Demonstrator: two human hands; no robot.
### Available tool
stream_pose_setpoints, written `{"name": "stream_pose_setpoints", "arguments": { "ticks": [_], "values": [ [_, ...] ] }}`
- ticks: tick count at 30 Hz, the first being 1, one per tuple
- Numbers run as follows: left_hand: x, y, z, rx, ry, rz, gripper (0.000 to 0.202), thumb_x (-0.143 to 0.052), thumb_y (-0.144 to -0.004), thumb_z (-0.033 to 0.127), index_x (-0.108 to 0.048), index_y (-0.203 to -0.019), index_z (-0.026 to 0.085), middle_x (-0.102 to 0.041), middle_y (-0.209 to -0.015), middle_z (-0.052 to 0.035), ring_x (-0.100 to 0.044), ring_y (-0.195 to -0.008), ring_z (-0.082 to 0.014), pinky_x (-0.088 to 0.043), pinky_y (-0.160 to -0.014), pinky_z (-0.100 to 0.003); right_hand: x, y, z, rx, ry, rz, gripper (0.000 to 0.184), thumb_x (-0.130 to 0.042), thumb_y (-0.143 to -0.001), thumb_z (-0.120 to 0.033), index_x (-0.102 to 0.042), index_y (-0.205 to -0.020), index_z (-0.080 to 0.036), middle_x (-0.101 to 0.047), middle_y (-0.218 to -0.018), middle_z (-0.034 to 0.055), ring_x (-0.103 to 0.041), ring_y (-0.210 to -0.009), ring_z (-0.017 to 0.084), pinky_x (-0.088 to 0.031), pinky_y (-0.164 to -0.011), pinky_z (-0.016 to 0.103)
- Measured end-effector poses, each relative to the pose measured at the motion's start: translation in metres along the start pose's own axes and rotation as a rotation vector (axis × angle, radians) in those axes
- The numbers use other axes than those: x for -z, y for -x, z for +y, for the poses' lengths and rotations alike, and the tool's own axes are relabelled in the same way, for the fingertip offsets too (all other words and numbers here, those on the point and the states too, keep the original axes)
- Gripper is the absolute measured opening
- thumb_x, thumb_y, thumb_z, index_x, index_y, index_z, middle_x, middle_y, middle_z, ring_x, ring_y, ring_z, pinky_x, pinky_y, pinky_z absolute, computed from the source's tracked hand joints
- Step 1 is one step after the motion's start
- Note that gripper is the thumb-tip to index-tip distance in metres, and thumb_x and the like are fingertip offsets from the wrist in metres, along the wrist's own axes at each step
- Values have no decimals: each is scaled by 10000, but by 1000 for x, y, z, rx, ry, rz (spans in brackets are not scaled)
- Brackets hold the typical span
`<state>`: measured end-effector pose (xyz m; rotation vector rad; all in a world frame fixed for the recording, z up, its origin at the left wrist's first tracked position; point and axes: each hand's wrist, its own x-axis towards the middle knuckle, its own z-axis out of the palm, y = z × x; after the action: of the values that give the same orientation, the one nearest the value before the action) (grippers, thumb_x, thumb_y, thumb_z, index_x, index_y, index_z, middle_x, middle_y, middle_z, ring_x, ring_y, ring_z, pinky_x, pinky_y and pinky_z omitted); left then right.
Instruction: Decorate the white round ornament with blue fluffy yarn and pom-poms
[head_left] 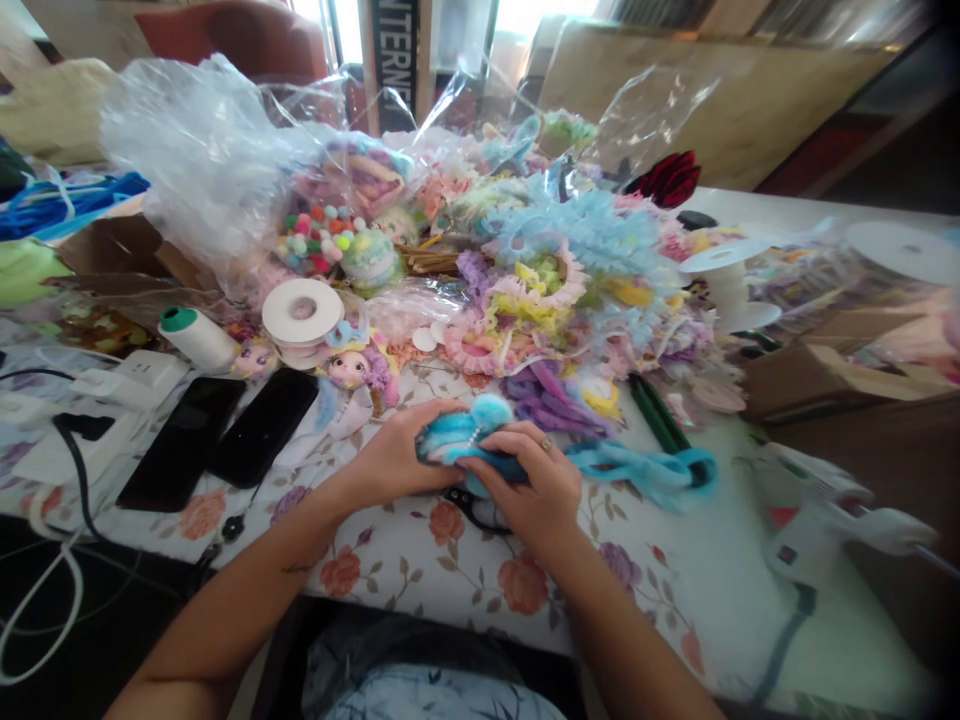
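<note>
A fluffy blue craft piece (pixel 469 438) with a short string of pearl beads sits between both hands at the near middle of the flowered tablecloth (pixel 450 560). My left hand (pixel 397 455) is closed around its left side. My right hand (pixel 529 480), a ring on one finger, presses closed fingers on its right side. A blue fuzzy strand (pixel 645 472) trails from the piece to the right. Black scissors (pixel 476 508) lie partly hidden under my right hand.
Behind the hands lies a heap of pastel lace trims (pixel 555 290), pompoms (pixel 319 240) and plastic bags (pixel 202 150). Two black phones (pixel 225 435), a power strip (pixel 112 400), a thread spool (pixel 196 338) and ribbon reel (pixel 302 312) lie left. A white glue gun (pixel 832 520) lies right.
</note>
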<state>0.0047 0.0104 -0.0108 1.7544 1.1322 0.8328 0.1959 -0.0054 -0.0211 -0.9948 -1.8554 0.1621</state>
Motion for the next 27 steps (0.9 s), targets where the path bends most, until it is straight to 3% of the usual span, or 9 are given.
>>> {"name": "stream_pose_setpoints", "arguments": {
  "ticks": [3, 8, 16, 27],
  "values": [
    [2, 2, 2, 17, 63, -63, 708, -822, -675, 419, -567, -1311, 244, -640, -1283, -65, -600, -1162, -300, -495, -960, -333, 3, -2, 2, 41, -18, -11, 143, -746, -831, -250, -614, -887, -251, -650, -772, 8, -648, -691, 163, -545, -646, 272],
    [4, 2, 1, 21, 98, -59, 563, -736, -782, 446, -593, -1282, 231, -640, -1289, -66, -595, -1175, -292, -478, -987, -336, 6, -2, 3, 76, -34, -41, 108, -693, -867, -205, -619, -933, -250, -665, -805, 15, -650, -704, 157, -540, -650, 261],
    [6, -1, -6, -18, 77, -23, 566, -777, -750, 430, -621, -1252, 222, -658, -1267, -74, -604, -1170, -284, -483, -991, -326, 10, -6, 1, -69, -143, -83, 128, -738, -814, -174, -638, -863, -237, -660, -837, 7, -641, -758, 152, -530, -704, 255],
    [3, 0, -17, -410, -92, 95, 494, -711, -782, 241, -585, -1259, 222, -635, -1279, -104, -581, -1216, -272, -466, -1042, -400, 10, -11, -2, -324, -363, -147, 124, -722, -731, -144, -620, -739, -215, -590, -776, -14, -567, -704, 146, -455, -636, 252]
  ]
}}
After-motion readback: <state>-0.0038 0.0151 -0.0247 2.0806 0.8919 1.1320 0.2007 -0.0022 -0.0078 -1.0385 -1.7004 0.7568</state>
